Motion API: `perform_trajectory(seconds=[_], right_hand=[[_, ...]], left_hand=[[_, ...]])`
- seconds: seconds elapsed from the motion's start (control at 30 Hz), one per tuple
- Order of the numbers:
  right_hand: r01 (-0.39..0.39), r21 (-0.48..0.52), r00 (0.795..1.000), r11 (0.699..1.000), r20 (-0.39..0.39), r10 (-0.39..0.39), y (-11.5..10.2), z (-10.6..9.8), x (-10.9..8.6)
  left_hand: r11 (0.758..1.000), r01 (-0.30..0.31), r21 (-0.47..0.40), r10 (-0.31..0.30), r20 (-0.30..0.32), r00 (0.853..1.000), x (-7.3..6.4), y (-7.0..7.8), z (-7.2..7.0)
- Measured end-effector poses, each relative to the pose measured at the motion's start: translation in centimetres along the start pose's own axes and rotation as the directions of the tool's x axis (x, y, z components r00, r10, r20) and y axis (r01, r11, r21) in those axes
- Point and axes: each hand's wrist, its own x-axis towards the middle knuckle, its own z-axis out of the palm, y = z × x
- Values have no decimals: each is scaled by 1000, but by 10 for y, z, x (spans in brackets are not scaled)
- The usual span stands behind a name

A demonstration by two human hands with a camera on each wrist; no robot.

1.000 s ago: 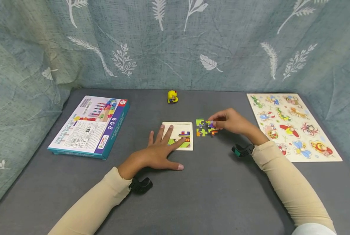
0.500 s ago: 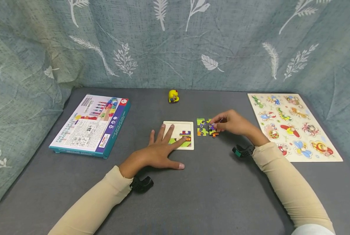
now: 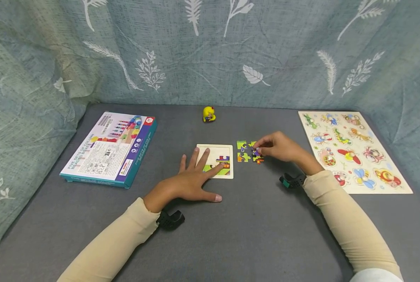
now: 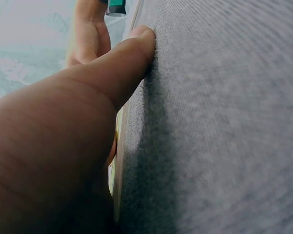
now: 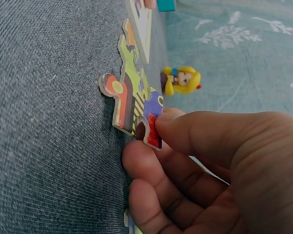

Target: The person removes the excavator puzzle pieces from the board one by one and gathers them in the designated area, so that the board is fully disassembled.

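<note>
My left hand [image 3: 189, 185] lies palm down with fingers spread over a square puzzle tray [image 3: 215, 152], its thumb on the cloth beside it. A few fitted pieces show in the tray's lower right; the hand hides part of it. Right of the tray, my right hand [image 3: 279, 146] pinches a purple and red jigsaw piece [image 5: 153, 127] between thumb and fingers. Against it lies a striped piece with an orange knob [image 5: 118, 87]. Two green-edged pieces, an upper one [image 3: 241, 145] and a lower one [image 3: 243, 157], lie nearer the tray.
A boxed set [image 3: 107, 150] lies at the left. Toward the back stands a small yellow-haired figurine [image 3: 209, 114]. At the right, a wooden animal puzzle board [image 3: 354, 152] lies beyond my right forearm. A patterned curtain [image 3: 210, 51] hangs behind the grey table [image 3: 252, 235].
The right hand has shifted slightly right, and a gap has opened between the right-side puzzle pieces and the left ones. My left hand stays on the tray.
</note>
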Motion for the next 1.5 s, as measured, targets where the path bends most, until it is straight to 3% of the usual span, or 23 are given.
perform_trajectory(seconds=[0.8,1.5], right_hand=[[-35,-22,999,999,27,35,1,-3,0],[-26,50,999,998,-35,28,-3,-3,-1]], left_hand=[[1000,4,-6,-4,3,1000,0,0,1],[1000,11,-7,-11,-2,1000,1,-2,1]])
